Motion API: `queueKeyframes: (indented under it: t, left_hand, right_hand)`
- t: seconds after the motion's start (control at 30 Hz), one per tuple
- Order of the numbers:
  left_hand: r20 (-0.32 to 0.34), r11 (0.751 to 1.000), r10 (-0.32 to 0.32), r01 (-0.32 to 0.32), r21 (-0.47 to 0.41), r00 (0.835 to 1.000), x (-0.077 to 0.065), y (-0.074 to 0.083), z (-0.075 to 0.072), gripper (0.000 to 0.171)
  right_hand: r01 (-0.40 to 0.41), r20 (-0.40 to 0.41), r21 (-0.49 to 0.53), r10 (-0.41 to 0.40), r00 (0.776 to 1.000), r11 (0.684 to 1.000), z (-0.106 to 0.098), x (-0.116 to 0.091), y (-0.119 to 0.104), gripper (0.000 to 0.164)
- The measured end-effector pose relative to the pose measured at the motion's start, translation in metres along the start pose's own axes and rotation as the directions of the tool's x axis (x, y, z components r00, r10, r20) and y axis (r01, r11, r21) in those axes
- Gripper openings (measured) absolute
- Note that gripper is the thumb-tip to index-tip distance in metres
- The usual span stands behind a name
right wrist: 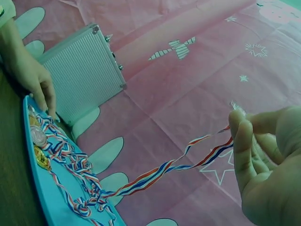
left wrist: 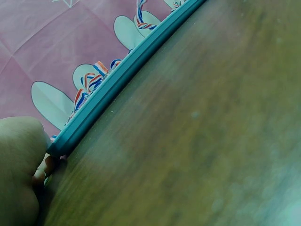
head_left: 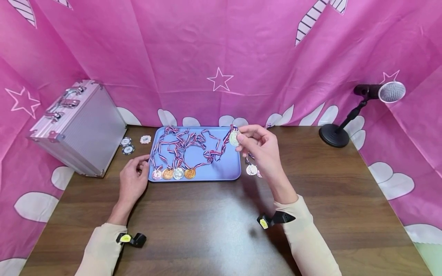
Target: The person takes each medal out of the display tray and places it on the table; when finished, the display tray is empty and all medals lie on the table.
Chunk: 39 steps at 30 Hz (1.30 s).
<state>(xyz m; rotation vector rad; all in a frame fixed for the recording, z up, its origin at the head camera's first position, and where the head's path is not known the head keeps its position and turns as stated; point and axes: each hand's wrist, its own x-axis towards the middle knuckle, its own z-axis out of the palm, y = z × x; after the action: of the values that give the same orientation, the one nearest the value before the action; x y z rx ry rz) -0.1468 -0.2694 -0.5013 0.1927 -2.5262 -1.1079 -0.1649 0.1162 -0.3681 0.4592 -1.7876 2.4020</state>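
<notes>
My right hand (head_left: 264,149) pinches a silvery medal (head_left: 234,138) between thumb and fingers, raised above the right end of the blue tray (head_left: 214,175). Its striped ribbon (right wrist: 162,170) runs down into the tangle of ribbons (head_left: 181,145) on the tray. Several gold and silver-looking medals (head_left: 178,173) lie side by side along the tray's front edge. At the left edge of the tray my left hand (head_left: 134,177) grips the rim, with fingers partly hidden in the left wrist view. Just right of the tray, partly behind my right hand, lie more medals (head_left: 251,170).
A silver case (head_left: 86,126) stands at the back left. Beside it are two round poker chips (head_left: 127,150) and a white chip marked 100 (head_left: 145,139). A microphone (head_left: 391,92) on a black stand (head_left: 334,135) occupies the back right. Behind the wooden table (head_left: 193,230) hangs a pink curtain (head_left: 186,57).
</notes>
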Motion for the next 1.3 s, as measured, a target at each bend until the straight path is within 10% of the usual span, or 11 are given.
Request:
queueKeyframes:
  t: [0.6, 0.9, 1.3]
  left_hand:
    - [-0.017, 1.0, 0.015, -0.015, -0.003, 1.0, 0.001, -0.004, 0.0, 0.029]
    - [-0.022, 1.0, 0.027, -0.028, -0.009, 0.999, 0.001, -0.003, 0.001, 0.028]
    - [-0.011, 1.0, 0.008, -0.008, -0.005, 1.0, 0.0, 0.0, 0.001, 0.028]
  right_hand:
    - [0.146, -0.155, 0.04, -0.138, 0.978, 0.988, -0.026, 0.006, -0.073, 0.027]
    - [0.272, -0.333, 0.001, -0.256, 0.907, 0.962, -0.075, 0.046, -0.066, 0.014]
    - [-0.194, -0.461, -0.108, 0.124, 0.879, 0.975, -0.143, -0.017, 0.022, 0.012]
